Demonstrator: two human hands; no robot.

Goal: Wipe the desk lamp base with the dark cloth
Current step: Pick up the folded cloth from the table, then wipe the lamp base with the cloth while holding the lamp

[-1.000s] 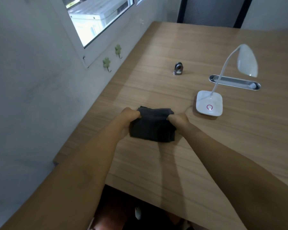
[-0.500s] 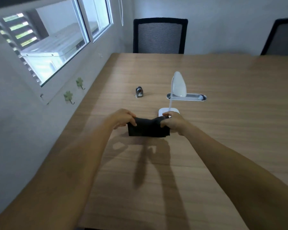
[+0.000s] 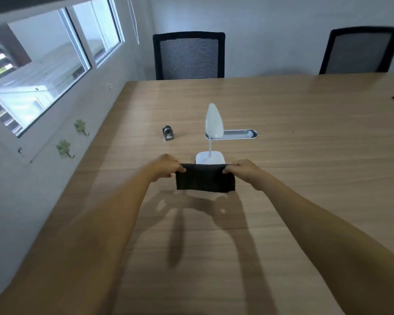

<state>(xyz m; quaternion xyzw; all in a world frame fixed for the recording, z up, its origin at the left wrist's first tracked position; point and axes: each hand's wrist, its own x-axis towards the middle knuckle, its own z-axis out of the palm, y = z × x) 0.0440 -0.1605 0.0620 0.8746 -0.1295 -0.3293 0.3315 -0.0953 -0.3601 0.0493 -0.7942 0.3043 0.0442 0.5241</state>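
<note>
A dark cloth [image 3: 205, 180], folded into a rectangle, hangs stretched between my two hands above the wooden table [image 3: 293, 178]. My left hand [image 3: 166, 167] pinches its top left corner and my right hand [image 3: 246, 170] pinches its top right corner. Just behind the cloth stands the white desk lamp. Its square base [image 3: 210, 157] is partly hidden by the cloth's upper edge. Its thin neck rises to the white lamp head [image 3: 213, 121].
A small metal object [image 3: 168, 133] stands left of the lamp. A silver oval cable tray [image 3: 239, 134] is set into the table behind it. Two black mesh chairs [image 3: 188, 56] stand at the far edge. A wall with windows runs along the left.
The cloth has been lifted off the table and drawn out flat between both hands. The view has risen and shifted, so the lamp now stands straight behind the cloth.
</note>
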